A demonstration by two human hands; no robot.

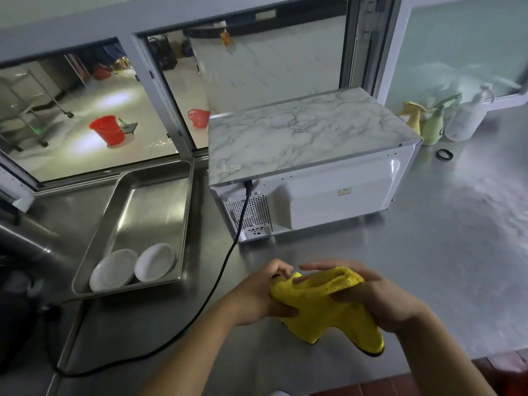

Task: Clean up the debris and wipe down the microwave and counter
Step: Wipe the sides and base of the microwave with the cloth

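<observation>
Both hands low over the steel counter [428,252], working one yellow cloth [325,307] between them. Left hand [257,295] curled round the cloth's left end, thumb underneath, fingers folded over the top. Right hand [380,298] clamped on the right side, fingers stretched across the upper fold, thumb pressing into the bunched middle. Cloth crumpled, lower corners hanging down toward the counter's near edge; touching the surface or not, cannot tell.

Behind the hands, a white microwave [328,195] standing on the counter, back panel turned toward the camera, vent grille at its lower left, marble-patterned top [300,132]. Black power cord [225,258] plugged in near the upper left of that panel, trailing down, passing just left of the left hand, looping away to the lower left.

Left of the microwave, a steel tray [183,212] on the counter, holding two white plates [131,270] side by side at its near end, edges touching or overlapping.

To the right and behind the microwave, three spray bottles [437,121] grouped by the wall: yellowish, green, clear. A small black ring [444,154] lying near them on the counter.

Through the window, a red bucket [107,130] and a red basket [198,117] on the pale floor beyond
</observation>
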